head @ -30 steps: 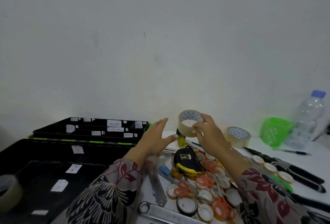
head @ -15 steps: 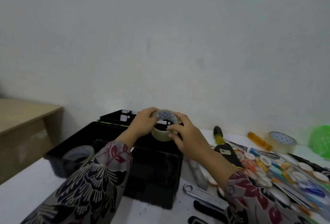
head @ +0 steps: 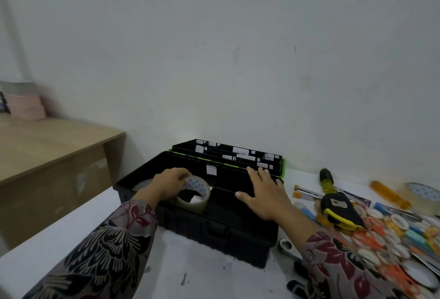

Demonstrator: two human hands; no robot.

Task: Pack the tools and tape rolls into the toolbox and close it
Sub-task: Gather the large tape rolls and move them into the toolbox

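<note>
The left hand clamped its grip on the tape roll at the toolbox (lid open); the right hand lay flat, grip apart.

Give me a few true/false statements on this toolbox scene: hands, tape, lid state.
1. The toolbox is open. True.
2. The left hand holds a tape roll at the toolbox. True.
3. The right hand grips the tape measure. False: the right hand is open over the toolbox; the tape measure lies on the table.
4. Every tape roll is packed. False: another roll lies on the table at far right.
</note>
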